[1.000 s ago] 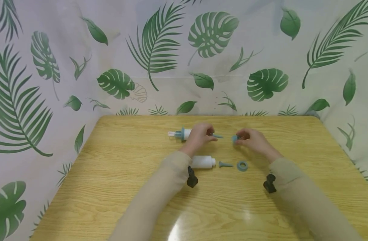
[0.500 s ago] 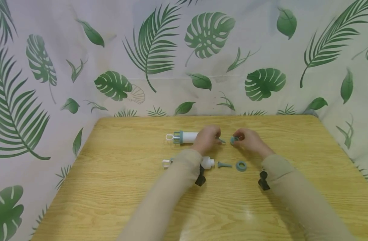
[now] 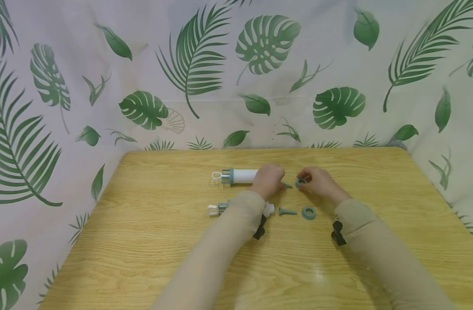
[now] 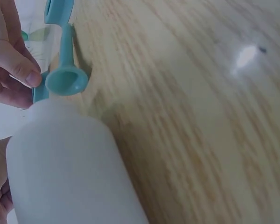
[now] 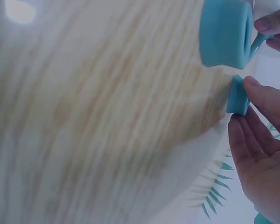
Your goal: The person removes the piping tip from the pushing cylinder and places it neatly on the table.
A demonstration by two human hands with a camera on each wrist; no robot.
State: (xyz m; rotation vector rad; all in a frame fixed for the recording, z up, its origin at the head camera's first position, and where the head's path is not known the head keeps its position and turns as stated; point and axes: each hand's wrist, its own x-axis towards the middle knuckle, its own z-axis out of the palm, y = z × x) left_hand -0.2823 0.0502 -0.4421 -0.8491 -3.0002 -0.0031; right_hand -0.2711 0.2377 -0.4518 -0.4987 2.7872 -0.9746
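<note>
In the head view, my left hand (image 3: 269, 181) is at the right end of the far white cylinder (image 3: 245, 176), partly covering it. That hand pinches a blue-green nozzle (image 3: 286, 185) whose tip points right; in the right wrist view, its fingers are on the nozzle's thin stem (image 5: 258, 45). My right hand (image 3: 317, 183) pinches a blue-green ring cap (image 3: 300, 183) just right of that tip, at the table surface. Thumb and fingers on either side of the ring (image 5: 238, 95) are plain in the right wrist view. Nozzle and ring are apart.
Nearer me lie a white bottle (image 3: 269, 209), half under the left sleeve, a funnel-ended nozzle (image 3: 288, 211) and a second ring (image 3: 308, 213). Frames with white loops, one blue-green (image 3: 226, 176), point left. The wooden table (image 3: 151, 241) meets a leaf-print cloth (image 3: 217, 107) behind.
My left hand has moved right and slightly nearer me with the nozzle, uncovering more of the far cylinder. The ring in my right hand has tipped flatter, its opening now facing more upward.
</note>
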